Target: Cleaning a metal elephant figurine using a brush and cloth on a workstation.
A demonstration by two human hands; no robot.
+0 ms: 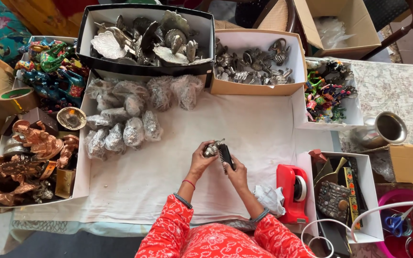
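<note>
My left hand is closed around a small silver metal figurine, held above the white cloth at the table's middle. My right hand grips a black brush whose bristles rest against the figurine. Both sleeves are red with a white pattern. Much of the figurine is hidden by my fingers.
Plastic-wrapped figurines lie left of centre. Boxes hold silver leaf dishes, small silver pieces, painted figures and copper statues. A red tape dispenser and crumpled cloth sit at right, a steel cup beyond.
</note>
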